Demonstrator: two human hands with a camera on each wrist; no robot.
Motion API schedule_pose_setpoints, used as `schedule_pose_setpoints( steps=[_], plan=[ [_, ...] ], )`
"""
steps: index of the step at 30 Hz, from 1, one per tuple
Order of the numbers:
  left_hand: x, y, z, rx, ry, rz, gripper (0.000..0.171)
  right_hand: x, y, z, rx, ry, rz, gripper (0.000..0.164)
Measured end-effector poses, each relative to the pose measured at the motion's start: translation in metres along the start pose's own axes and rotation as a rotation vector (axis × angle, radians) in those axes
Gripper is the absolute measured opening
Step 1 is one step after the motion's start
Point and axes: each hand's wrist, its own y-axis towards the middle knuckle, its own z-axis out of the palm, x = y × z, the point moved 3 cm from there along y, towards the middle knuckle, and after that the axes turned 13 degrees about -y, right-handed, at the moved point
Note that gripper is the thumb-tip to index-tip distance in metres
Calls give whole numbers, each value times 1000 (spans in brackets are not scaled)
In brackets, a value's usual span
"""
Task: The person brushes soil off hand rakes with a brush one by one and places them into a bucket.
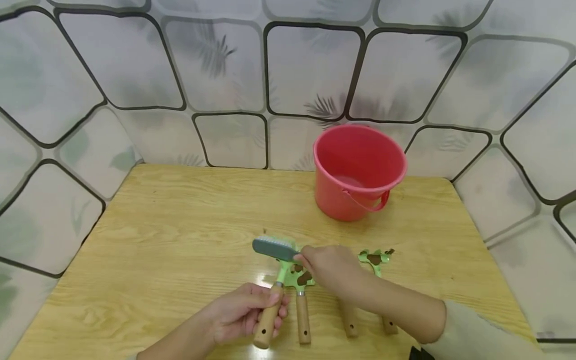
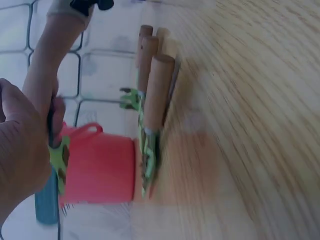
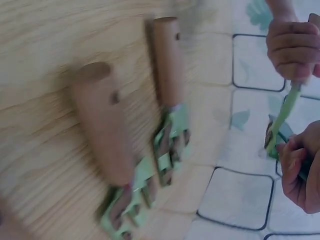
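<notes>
My left hand (image 1: pixel 243 310) grips the wooden handle of a green garden hand tool (image 1: pixel 269 320), raised at the front of the table. Its head is largely hidden behind the brush in the head view; green with a brown patch shows in the left wrist view. The right hand (image 1: pixel 335 270) holds a brush (image 1: pixel 274 249) with a grey-blue back and white bristles, right at that head. Just right of the left hand lies another tool (image 1: pixel 303 317), its green head marked with brown patches. Under the right forearm, a wooden handle (image 1: pixel 348 317) and a green fork (image 1: pixel 375 257) are partly covered.
A red bucket (image 1: pixel 333 200) stands upright at the back right of the wooden table (image 1: pixel 180 225), its handle hanging down in front. Patterned cloth walls (image 1: pixel 229 140) enclose the back and both sides. Two pronged tools, one a fork (image 3: pixel 172 142), lie side by side in the right wrist view.
</notes>
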Motion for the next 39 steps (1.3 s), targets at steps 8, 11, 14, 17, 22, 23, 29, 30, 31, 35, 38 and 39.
schedule_pose_setpoints(
  steps=[8,11,14,17,22,23,29,30,31,35,38,39],
  plan=[
    [12,13,8,-45,-18,2,18,-3,35,-19,25,103,109,34],
    [12,13,5,-57,-22,16,18,-14,33,-21,89,163,157,36],
    [10,12,3,-63,-26,23,18,-22,26,-19,130,218,171,36],
    [8,10,2,-71,-42,27,19,-29,17,-18,179,271,182,32],
    [4,6,-3,-105,-66,37,20,-39,1,-24,204,285,190,27],
    [3,5,-4,-109,-66,41,20,-40,-3,-25,197,278,182,27],
    [-1,0,-10,-102,-66,74,23,-46,-22,-29,153,222,104,26],
    [-2,-1,-10,-98,-68,78,23,-47,-25,-29,155,218,98,26],
    [-2,-2,-11,-93,-65,84,24,-47,-28,-28,158,218,93,26],
    [-5,-5,-10,-90,-62,87,24,-46,-36,-25,161,225,77,28],
    [-5,-7,-7,-84,-67,74,24,-44,-40,-22,128,212,52,30],
    [-5,-7,-7,-81,-68,68,24,-43,-40,-22,108,193,37,31]
  ],
)
